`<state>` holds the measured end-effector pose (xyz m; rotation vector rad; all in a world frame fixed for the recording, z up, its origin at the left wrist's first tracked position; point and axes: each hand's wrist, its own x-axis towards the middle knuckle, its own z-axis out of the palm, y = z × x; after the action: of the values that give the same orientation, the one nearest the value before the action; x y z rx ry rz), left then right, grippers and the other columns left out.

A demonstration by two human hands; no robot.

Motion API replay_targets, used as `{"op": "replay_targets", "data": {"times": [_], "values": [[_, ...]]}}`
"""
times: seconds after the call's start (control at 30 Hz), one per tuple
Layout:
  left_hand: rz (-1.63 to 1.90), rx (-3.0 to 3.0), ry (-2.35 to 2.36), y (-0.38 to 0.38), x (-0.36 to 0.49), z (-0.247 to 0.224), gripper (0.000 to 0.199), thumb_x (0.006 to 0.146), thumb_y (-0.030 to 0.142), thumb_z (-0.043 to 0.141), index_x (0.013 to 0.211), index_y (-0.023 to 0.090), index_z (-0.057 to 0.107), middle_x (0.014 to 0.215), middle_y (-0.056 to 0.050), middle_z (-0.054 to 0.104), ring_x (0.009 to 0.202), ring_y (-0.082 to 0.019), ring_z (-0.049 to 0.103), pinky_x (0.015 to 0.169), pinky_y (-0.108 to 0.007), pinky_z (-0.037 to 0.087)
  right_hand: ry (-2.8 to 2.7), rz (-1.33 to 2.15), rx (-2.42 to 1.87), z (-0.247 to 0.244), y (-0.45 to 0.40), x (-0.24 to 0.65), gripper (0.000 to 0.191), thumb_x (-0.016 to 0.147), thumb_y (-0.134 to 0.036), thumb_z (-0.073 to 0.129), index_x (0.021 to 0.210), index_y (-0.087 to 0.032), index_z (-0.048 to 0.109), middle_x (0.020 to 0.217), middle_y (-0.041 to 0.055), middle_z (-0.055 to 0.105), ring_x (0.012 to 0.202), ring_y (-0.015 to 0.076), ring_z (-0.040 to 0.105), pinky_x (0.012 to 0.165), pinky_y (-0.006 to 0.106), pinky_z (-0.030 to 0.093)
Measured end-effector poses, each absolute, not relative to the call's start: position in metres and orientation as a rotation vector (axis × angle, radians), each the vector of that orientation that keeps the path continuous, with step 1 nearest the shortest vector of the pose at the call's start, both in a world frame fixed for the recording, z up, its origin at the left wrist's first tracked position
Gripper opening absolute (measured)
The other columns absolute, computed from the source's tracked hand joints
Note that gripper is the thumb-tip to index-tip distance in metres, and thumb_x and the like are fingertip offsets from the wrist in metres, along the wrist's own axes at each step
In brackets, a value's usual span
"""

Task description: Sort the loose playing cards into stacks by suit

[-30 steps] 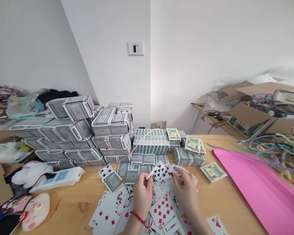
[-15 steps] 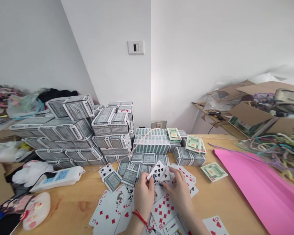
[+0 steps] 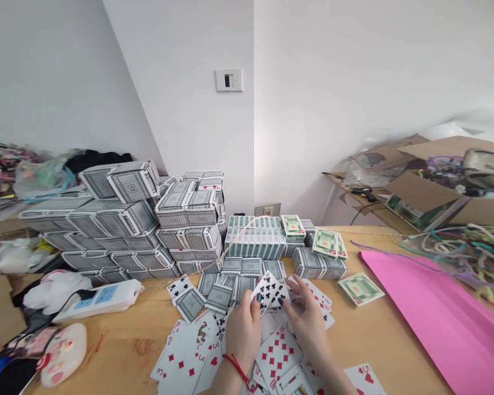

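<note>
My left hand (image 3: 244,323), with a red cord on the wrist, pinches a few playing cards near the middle of the table. In front is an eight of clubs (image 3: 266,291); another black-suited card (image 3: 279,294) fans out from behind it. My right hand (image 3: 307,318) is just right of these, fingers spread, its thumb at the edge of the rear card; whether it touches is hard to tell. Loose face-up cards lie below both hands, among them a ten of diamonds (image 3: 277,354) and a three of diamonds (image 3: 184,356). Face-down cards (image 3: 219,297) lie beyond my left hand.
Bundled card blocks (image 3: 134,184) are stacked high at the back left. Green card boxes (image 3: 360,288) stand or lie toward the right, near a pink sheet (image 3: 420,318). A power strip (image 3: 101,299) is on the left; tangled cords (image 3: 473,249) and a cardboard box (image 3: 428,197) are at far right.
My right hand's fingers have spread and eased off the rear card. More of that card shows beside the eight of clubs. My left hand keeps its hold.
</note>
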<state>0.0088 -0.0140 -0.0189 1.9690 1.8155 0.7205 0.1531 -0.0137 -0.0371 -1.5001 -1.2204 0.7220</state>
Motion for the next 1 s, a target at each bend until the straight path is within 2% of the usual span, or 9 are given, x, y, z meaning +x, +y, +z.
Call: {"op": "replay_targets", "data": {"times": [0.1,0.2,0.33,0.5,0.63,0.73,0.8,0.9,1.0], "values": [[0.787,1.888,1.74,-0.012,0.007,-0.019,0.016,0.086,0.026,0.029,0.077,0.023,0.042,0.045,0.006,0.039,0.041,-0.015,0.045,0.041,-0.021,0.021,-1.06,0.873,-1.355,-0.037,-0.012,0.152,0.057,0.068,-0.034,0.059,0.12,-0.021,0.039,0.11,0.0112,0.056,0.072,0.0183,0.06,0.068,0.035,0.05],[0.876,1.788,1.686,-0.012,0.008,-0.02,0.016,0.086,0.03,0.03,0.078,0.023,0.042,0.045,0.007,0.036,0.04,-0.014,0.042,0.04,-0.021,0.022,-0.942,0.913,-1.327,-0.036,-0.012,0.152,0.058,0.065,-0.036,0.062,0.117,-0.019,0.042,0.098,0.0094,0.059,0.064,0.0165,0.059,0.061,0.032,0.051],[0.994,1.581,1.629,-0.013,0.009,-0.022,0.021,0.086,0.038,0.032,0.076,0.022,0.042,0.043,0.008,0.032,0.036,-0.013,0.037,0.039,-0.02,0.023,-0.933,0.901,-1.443,-0.032,-0.014,0.156,0.043,0.066,-0.04,0.061,0.101,-0.016,0.055,0.069,0.0031,0.061,0.061,0.0182,0.058,0.059,0.03,0.048],[1.11,1.42,1.539,-0.013,0.01,-0.018,0.025,0.083,0.041,0.037,0.07,0.021,0.044,0.046,0.007,0.037,0.039,-0.012,0.042,0.041,-0.02,0.031,-0.916,0.904,-1.553,-0.027,-0.017,0.159,0.034,0.071,-0.048,0.053,0.083,-0.017,0.06,0.064,0.0034,0.062,0.052,0.0169,0.052,0.045,0.026,0.041],[1.203,1.535,1.514,-0.013,0.011,-0.013,0.027,0.083,0.037,0.04,0.063,0.019,0.047,0.066,0.0,0.049,0.049,-0.011,0.049,0.049,-0.021,0.038,-0.918,0.763,-1.561,-0.029,-0.017,0.161,0.031,0.07,-0.049,0.054,0.074,-0.019,0.058,0.073,0.005,0.061,0.063,0.0188,0.054,0.055,0.028,0.043],[1.195,1.56,1.489,-0.012,0.012,-0.013,0.027,0.083,0.034,0.039,0.064,0.018,0.051,0.07,-0.002,0.05,0.047,-0.011,0.05,0.048,-0.022,0.041,-0.929,0.711,-1.548,-0.031,-0.015,0.162,0.031,0.068,-0.05,0.057,0.073,-0.019,0.058,0.072,0.004,0.059,0.063,0.0184,0.051,0.058,0.029,0.042],[1.171,1.501,1.451,-0.012,0.013,-0.016,0.022,0.082,0.032,0.04,0.071,0.018,0.054,0.064,0.0,0.052,0.044,-0.012,0.053,0.048,-0.023,0.043,-0.911,0.818,-1.495,-0.031,-0.014,0.161,0.032,0.069,-0.051,0.055,0.073,-0.02,0.056,0.061,0.0014,0.056,0.056,0.0174,0.05,0.054,0.028,0.04],[1.136,1.351,1.389,-0.012,0.015,-0.018,0.018,0.08,0.034,0.045,0.08,0.018,0.053,0.055,0.001,0.056,0.047,-0.016,0.058,0.048,-0.025,0.047,-0.877,1.058,-1.303,-0.028,-0.015,0.156,0.032,0.07,-0.051,0.056,0.076,-0.02,0.052,0.057,0.0001,0.057,0.055,0.0176,0.053,0.056,0.028,0.042],[1.16,1.239,1.342,-0.012,0.015,-0.017,0.019,0.078,0.038,0.049,0.078,0.019,0.051,0.06,0.0,0.059,0.052,-0.017,0.061,0.05,-0.027,0.05,-0.891,1.246,-1.137,-0.024,-0.017,0.15,0.032,0.072,-0.048,0.056,0.087,-0.02,0.049,0.056,-0.0006,0.058,0.054,0.017,0.054,0.058,0.029,0.043]]}}
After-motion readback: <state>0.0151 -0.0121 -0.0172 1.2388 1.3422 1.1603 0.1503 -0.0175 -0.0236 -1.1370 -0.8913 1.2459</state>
